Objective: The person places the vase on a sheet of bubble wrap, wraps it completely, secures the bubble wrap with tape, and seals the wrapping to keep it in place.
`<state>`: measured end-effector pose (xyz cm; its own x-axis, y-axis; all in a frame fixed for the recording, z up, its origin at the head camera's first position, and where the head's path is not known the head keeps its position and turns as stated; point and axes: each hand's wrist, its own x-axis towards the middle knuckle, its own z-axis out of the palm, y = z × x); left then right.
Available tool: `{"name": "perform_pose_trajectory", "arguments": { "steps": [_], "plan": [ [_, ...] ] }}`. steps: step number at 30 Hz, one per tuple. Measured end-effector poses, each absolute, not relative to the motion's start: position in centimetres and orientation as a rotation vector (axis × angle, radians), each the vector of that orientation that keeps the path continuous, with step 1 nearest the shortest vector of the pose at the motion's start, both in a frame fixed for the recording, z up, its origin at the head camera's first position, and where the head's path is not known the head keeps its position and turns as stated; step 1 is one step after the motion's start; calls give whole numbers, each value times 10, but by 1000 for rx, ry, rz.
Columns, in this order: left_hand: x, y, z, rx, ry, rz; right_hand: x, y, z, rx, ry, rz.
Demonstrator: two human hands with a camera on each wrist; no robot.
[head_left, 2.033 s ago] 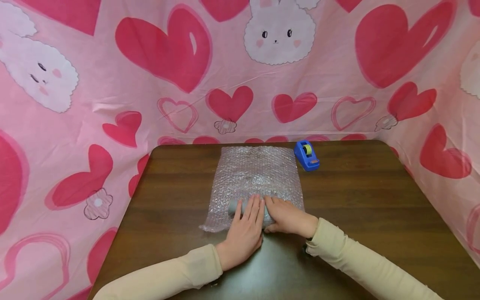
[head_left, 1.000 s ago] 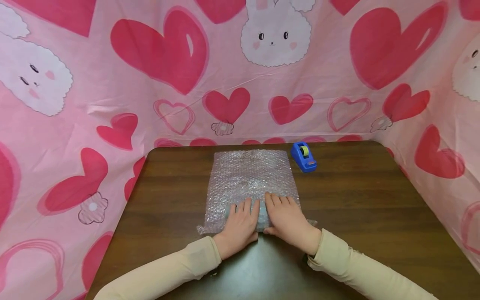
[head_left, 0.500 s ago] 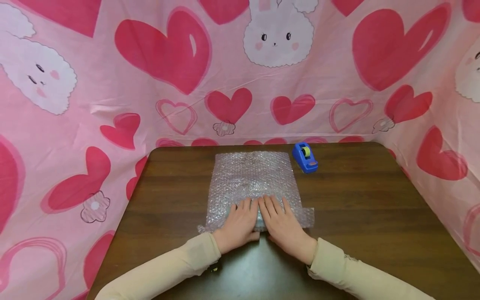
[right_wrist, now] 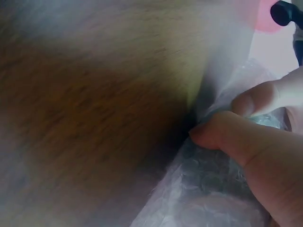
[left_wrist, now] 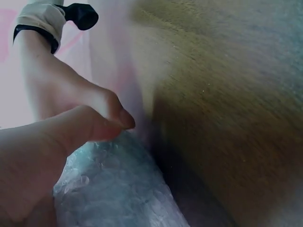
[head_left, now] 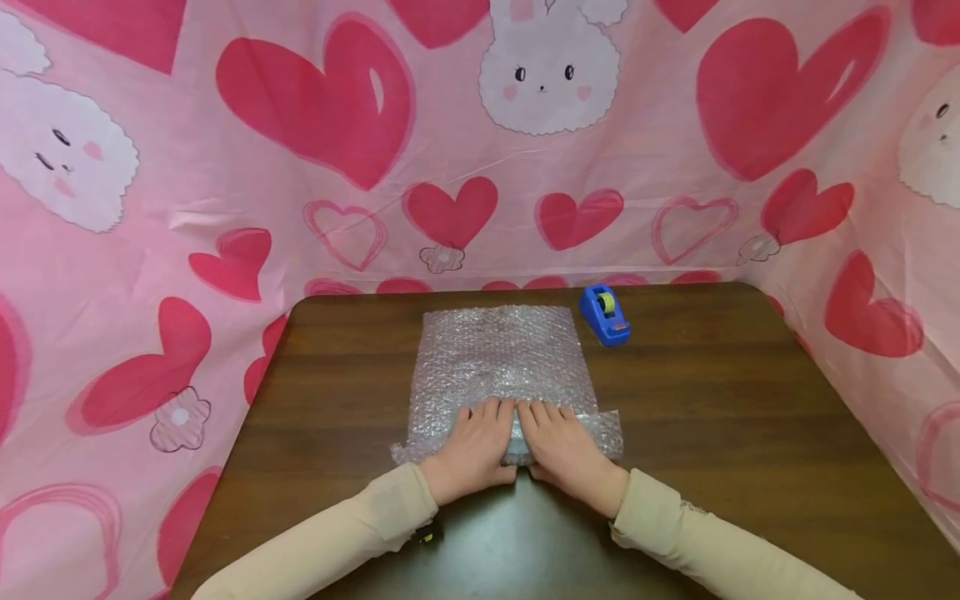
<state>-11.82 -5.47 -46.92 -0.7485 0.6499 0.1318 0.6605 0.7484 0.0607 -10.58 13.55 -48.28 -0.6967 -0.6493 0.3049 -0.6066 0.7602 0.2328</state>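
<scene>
A sheet of bubble wrap (head_left: pixel 498 354) lies flat on the table, its near edge turned over a pale blue-grey cylinder that is mostly hidden under wrap and hands. My left hand (head_left: pixel 472 450) holds the left part of this wrapped roll (head_left: pixel 517 447), fingers over the top and thumb at the near side. Close beside it, my right hand (head_left: pixel 567 454) grips the right part in the same way. Both wrist views show the thumbs pressed against the bubbled surface, the left thumb (left_wrist: pixel 90 124) and the right thumb (right_wrist: pixel 222 130) with their tips near each other.
A blue tape dispenser (head_left: pixel 606 315) with a yellowish roll stands beyond the sheet's far right corner. Loose ends of wrap stick out past the hands on both sides. The brown wooden table (head_left: pixel 720 392) is backed by a pink heart-and-rabbit cloth (head_left: pixel 645 158).
The cylinder, partly bare two seconds ago, is now covered by wrap. My right hand has spread over the right part, and a flap of wrap has come out to its right.
</scene>
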Motion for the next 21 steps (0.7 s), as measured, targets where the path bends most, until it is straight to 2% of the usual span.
{"name": "perform_pose_trajectory", "arguments": {
  "steps": [11, 21],
  "plan": [
    [-124, -61, -460, -1120, -2957, -246, -113, 138, -475, 1069, -2725, 47],
    [-118, -59, -456, -1102, -2686, -14, -123, 138, -466, 1093, -2855, 199]
  ]
}}
